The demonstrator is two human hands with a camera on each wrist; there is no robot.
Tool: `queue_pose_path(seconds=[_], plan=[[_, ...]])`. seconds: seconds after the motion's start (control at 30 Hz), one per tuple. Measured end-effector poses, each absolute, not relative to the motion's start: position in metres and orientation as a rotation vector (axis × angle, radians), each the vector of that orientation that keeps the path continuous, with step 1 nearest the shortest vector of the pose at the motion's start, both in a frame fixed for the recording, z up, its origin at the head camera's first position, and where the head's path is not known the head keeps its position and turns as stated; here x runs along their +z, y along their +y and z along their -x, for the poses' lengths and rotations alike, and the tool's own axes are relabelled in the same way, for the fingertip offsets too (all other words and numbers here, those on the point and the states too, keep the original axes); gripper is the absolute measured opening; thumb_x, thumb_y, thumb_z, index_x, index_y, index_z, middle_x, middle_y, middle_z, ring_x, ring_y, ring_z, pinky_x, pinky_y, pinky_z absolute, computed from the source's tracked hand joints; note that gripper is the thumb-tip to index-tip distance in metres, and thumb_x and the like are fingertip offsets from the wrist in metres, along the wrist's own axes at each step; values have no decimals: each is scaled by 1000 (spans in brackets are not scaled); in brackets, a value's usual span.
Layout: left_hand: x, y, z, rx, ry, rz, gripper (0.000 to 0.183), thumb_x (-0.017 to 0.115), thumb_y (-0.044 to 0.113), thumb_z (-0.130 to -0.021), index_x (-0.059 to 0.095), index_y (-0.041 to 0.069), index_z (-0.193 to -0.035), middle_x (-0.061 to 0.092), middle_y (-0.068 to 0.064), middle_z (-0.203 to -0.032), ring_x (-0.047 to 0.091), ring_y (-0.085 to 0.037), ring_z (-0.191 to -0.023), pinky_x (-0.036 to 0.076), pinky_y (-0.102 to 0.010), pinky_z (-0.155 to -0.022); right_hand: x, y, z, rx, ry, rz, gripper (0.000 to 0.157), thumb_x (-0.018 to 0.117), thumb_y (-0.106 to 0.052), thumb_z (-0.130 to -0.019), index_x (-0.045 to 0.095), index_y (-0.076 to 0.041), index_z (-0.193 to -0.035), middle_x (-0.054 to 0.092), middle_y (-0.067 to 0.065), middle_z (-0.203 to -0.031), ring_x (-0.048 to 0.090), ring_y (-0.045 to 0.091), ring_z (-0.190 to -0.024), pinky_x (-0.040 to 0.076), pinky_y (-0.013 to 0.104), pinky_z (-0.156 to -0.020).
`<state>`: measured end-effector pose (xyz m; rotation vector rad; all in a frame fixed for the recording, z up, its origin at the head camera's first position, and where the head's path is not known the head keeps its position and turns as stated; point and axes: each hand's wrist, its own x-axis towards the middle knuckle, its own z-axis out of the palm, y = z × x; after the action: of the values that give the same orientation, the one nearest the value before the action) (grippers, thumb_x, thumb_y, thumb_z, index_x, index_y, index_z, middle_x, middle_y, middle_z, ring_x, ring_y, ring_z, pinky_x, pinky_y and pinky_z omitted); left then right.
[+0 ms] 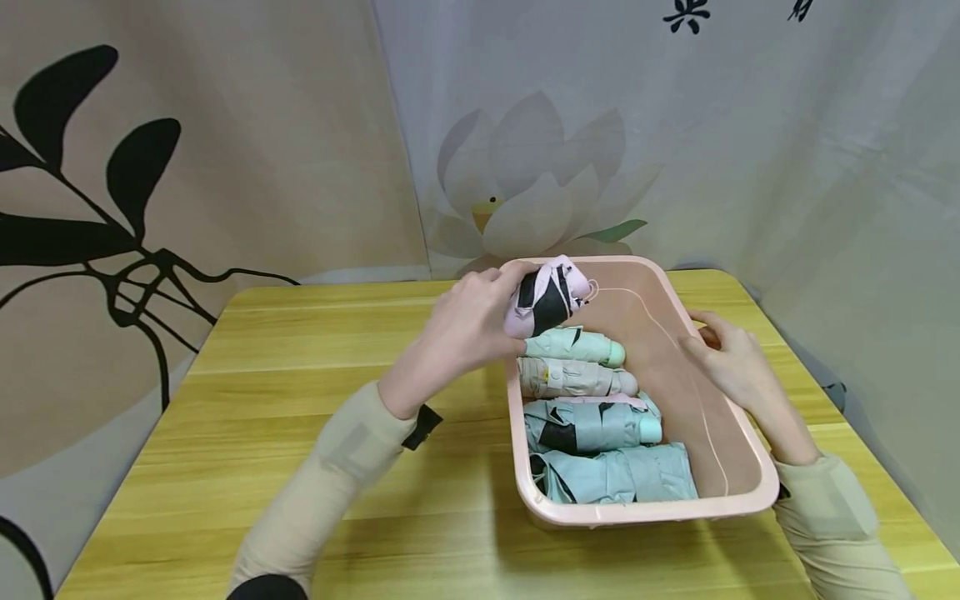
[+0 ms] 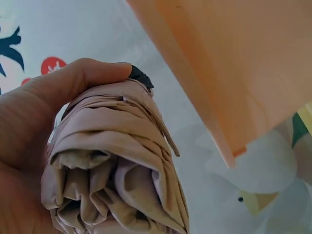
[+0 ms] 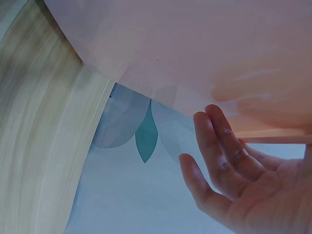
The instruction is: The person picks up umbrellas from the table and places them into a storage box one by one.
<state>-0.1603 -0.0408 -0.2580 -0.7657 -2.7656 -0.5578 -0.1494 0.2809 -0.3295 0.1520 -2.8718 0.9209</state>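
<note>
My left hand (image 1: 474, 312) grips a rolled pink folding umbrella (image 1: 549, 297) with black patches, above the far left corner of a pink plastic bin (image 1: 652, 523). In the left wrist view the thumb lies along the top of the umbrella (image 2: 117, 122), and its gathered fabric end faces the camera. My right hand (image 1: 727, 357) is at the bin's right rim, thumb to the inner side. In the right wrist view this hand's fingers (image 3: 226, 141) are loosely extended beside the outer wall.
Inside the bin lie a mint umbrella (image 1: 573, 347), a beige umbrella (image 1: 581, 378), a blue-grey umbrella (image 1: 600, 423) and a blue umbrella (image 1: 637, 475), with some pink fabric between. The bin stands on a wooden table (image 1: 375, 358). A printed curtain (image 1: 300, 125) hangs behind.
</note>
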Motion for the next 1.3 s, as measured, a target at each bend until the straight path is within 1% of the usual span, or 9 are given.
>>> queue_pose_path(seconds=[0.17,0.3,0.43,0.6,0.77,0.93,1.1,1.17,1.3], plan=[[-251,-29,161,-540,-2808,884,78,76,21,-61,43,23,-131,55,-1,-124,57,-22,-92,47,-33,-62,-330,281,150,924,-2871,-154,49,45,-29,-93,44,1,-132,61,30,-108,61,38,-92,45,28,-67],[-246,-19,161,-478,-2818,983,75,78,23,-60,45,21,-128,61,-2,-109,55,-17,-90,46,-31,-60,-330,282,150,926,-2867,-158,48,44,-29,-94,44,1,-131,62,29,-107,62,36,-90,44,23,-65],[-242,-9,162,-413,-2812,1052,69,77,25,-61,46,20,-122,61,2,-91,55,-13,-80,43,-29,-63,-330,282,150,930,-2866,-160,48,44,-29,-94,44,2,-131,62,30,-106,62,36,-89,44,21,-63],[-237,2,164,-460,-2854,1113,61,75,22,-63,47,21,-118,59,4,-86,56,-13,-75,42,-28,-64,-330,281,150,927,-2866,-156,48,44,-29,-94,44,3,-131,62,30,-106,63,37,-88,45,24,-63],[-233,13,169,-499,-2927,1166,55,72,20,-64,47,20,-113,57,3,-83,56,-14,-71,43,-26,-56,-330,281,150,922,-2863,-155,48,45,-29,-94,45,3,-130,62,31,-104,63,36,-85,45,25,-62],[-233,25,176,-500,-3006,1223,60,72,18,-64,46,20,-117,57,4,-91,55,-13,-75,44,-25,-57,-329,280,149,920,-2856,-158,48,46,-30,-94,45,2,-130,62,31,-104,63,38,-86,45,26,-63],[-235,38,180,-450,-3113,1234,66,74,16,-63,45,23,-122,56,4,-97,55,-15,-78,44,-25,-59,-329,281,150,894,-2848,-165,45,45,-23,-92,46,2,-129,65,28,-101,63,31,-80,43,22,-60],[-236,45,181,-383,-3152,1233,65,74,15,-63,45,22,-121,56,3,-98,55,-15,-80,43,-25,-59,-329,281,150,875,-2851,-165,45,45,-22,-92,46,2,-129,65,26,-99,62,30,-81,42,22,-61],[-236,60,181,-200,-3251,1208,60,75,17,-63,46,23,-115,53,4,-101,53,-14,-85,43,-25,-60,-328,282,149,872,-2856,-168,46,45,-24,-92,45,2,-130,65,26,-100,62,33,-84,42,23,-63]])
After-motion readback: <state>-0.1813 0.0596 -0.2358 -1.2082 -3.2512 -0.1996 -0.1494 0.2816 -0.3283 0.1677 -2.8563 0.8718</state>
